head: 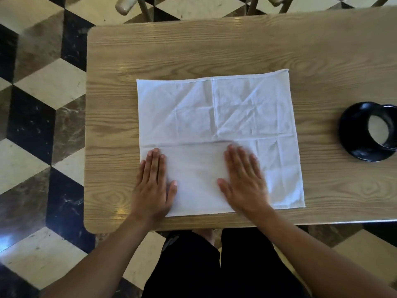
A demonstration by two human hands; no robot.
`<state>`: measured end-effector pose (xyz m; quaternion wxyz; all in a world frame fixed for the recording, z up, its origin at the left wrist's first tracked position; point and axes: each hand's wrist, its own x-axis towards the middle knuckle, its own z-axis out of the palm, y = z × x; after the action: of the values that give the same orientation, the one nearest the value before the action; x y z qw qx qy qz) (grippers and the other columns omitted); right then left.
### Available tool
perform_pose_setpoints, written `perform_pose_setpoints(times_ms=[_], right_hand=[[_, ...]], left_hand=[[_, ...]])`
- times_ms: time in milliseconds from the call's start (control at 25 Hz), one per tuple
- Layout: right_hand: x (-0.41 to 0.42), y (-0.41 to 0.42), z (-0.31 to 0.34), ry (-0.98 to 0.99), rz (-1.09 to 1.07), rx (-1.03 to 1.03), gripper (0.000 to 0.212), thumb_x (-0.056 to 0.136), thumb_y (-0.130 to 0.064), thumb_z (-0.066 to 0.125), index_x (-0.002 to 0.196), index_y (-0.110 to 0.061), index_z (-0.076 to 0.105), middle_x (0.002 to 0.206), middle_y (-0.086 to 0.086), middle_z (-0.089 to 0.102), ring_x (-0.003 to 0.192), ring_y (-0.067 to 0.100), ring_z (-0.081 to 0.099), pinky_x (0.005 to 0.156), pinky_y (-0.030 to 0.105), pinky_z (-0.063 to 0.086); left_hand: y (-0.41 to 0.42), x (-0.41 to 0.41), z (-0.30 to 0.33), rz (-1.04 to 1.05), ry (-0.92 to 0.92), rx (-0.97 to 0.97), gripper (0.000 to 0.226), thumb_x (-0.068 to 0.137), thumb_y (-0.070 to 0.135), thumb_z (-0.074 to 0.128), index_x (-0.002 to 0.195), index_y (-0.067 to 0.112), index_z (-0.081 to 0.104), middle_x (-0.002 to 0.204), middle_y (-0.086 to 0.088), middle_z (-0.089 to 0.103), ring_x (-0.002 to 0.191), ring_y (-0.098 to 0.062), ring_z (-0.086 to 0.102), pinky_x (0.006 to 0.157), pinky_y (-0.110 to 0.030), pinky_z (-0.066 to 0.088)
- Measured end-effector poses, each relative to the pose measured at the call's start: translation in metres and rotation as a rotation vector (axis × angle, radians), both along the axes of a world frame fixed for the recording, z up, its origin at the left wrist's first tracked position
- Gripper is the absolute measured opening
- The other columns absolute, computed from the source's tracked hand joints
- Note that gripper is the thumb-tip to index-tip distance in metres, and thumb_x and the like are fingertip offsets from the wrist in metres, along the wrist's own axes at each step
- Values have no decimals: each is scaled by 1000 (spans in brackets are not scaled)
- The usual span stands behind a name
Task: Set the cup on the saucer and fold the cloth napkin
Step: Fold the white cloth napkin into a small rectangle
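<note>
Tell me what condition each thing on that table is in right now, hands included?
Cloth napkin: spread flat on the table, creased, near strip looks doubled over.
Left hand: open, palm down on the napkin's near left edge.
Right hand: open, palm down on the napkin, blurred.
Cup: upright on the saucer.
Saucer: black, at the table's right edge.

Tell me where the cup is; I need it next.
In the head view the cup sits on its saucer at the table's right edge, right of the napkin.
</note>
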<state>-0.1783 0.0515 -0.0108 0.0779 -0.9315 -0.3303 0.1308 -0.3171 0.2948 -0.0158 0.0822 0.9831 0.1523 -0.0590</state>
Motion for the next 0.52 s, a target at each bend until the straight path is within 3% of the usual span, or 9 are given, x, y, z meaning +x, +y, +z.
perform_pose_setpoints(times_ms=[160,520], right_hand=[[37,-75,3,4,-137,-76,83,97,-58,33,162,-10,10,171,6,5,158,22,2,127,48,13],[51,-110,8,43,-148,-67,81,99,-58,28,162,-10,8,171,6,2,158,20,0,126,48,15]], left_hand=[[-1,1,1,17,44,-9,81,96,45,37,159,-1,16,170,-16,6,159,-28,5,128,-50,13],[3,2,10,0,107,-53,79,99,48,31,160,1,14,170,-15,5,159,-27,4,127,-49,14]])
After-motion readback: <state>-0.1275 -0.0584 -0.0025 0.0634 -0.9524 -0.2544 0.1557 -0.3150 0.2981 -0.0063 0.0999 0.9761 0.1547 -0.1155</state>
